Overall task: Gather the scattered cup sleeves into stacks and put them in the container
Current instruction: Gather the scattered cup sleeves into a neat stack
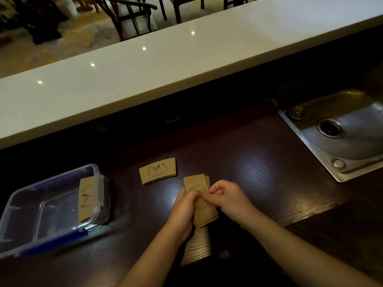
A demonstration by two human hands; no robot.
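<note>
**Squaring a sleeve stack before boxing**

Clear container [31, 206] at left holds one batch leaning on its right wall. Small stack [158, 170] waits on the counter [269, 172]. Left hand [182, 212] and right hand [230, 198] pinch the held stack [204, 212], fingers closed, likely aligning edges.

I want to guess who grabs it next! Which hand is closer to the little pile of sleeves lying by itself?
Left. The left hand sits just below-right of the lone pile; the right hand is farther right. Both hold another stack.
</note>
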